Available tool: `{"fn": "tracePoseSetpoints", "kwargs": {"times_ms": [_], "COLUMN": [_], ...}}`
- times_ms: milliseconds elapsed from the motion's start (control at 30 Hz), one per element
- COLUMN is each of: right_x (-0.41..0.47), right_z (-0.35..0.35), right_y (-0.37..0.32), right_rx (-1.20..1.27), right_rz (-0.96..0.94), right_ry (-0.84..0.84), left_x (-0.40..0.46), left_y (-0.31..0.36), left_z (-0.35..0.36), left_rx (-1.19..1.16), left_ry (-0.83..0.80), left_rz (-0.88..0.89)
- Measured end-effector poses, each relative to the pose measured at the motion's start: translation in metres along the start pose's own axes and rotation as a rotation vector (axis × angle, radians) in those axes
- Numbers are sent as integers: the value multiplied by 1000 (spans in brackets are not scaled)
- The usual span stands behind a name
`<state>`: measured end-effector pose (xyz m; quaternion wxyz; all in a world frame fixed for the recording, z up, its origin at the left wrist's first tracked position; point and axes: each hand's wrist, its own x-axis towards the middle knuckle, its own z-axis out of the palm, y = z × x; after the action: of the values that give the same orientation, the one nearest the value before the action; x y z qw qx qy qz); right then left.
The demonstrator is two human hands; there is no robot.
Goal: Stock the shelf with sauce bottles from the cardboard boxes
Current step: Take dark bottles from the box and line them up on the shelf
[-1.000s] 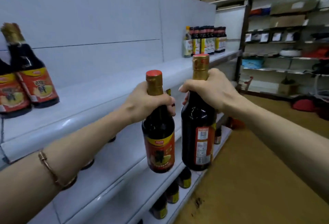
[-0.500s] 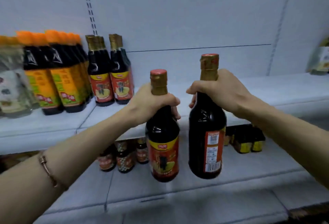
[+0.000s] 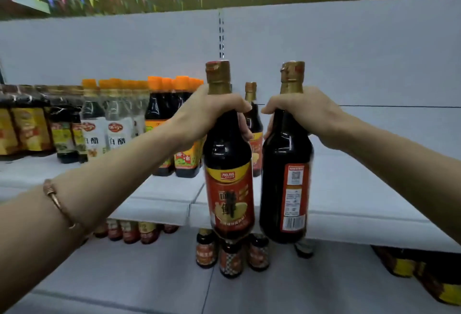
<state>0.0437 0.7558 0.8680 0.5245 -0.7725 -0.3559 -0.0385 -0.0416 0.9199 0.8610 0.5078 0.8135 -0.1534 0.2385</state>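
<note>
White shelf [image 3: 349,189] ahead. We hold two sauce bottles above its front edge — left hand [image 3: 207,114] and right hand [image 3: 306,116] each wrapped round a neck. Risk: glass knocking together, or clipping the stocked bottle [image 3: 253,119] at twelve o'clock.

The white shelf [image 3: 349,189] is the landmark. Its right half lies bare back to the rear panel, open to a hand from the front. Its left half is blocked by orange-capped bottles [image 3: 174,124], clear vinegar bottles [image 3: 107,124] and a gold-capped bottle [image 3: 252,119] near the middle. Below the shelf, small jars [image 3: 230,256] stand in a cluster, perhaps with bare board on either side.
</note>
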Motion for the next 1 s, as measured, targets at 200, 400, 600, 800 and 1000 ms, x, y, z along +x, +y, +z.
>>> {"fn": "tracePoseSetpoints", "kwargs": {"times_ms": [200,400,600,800,1000], "right_x": [40,70,88,107,106], "right_z": [26,39,46,50,66], "right_y": [-6,16,45,59,73], "right_rx": [-32,-40,-158,-230,-148], "right_rz": [23,25,31,54,-12], "right_ry": [78,213,311,359,452], "left_x": [26,49,67,88,91], "left_y": [-20,-62,-87,-107,-125], "left_z": [-35,-54,-48,-48,-33], "left_rx": [81,123,115,50,128], "left_ry": [46,123,118,119,337], "left_rz": [-21,-58,-29,-108,25]}}
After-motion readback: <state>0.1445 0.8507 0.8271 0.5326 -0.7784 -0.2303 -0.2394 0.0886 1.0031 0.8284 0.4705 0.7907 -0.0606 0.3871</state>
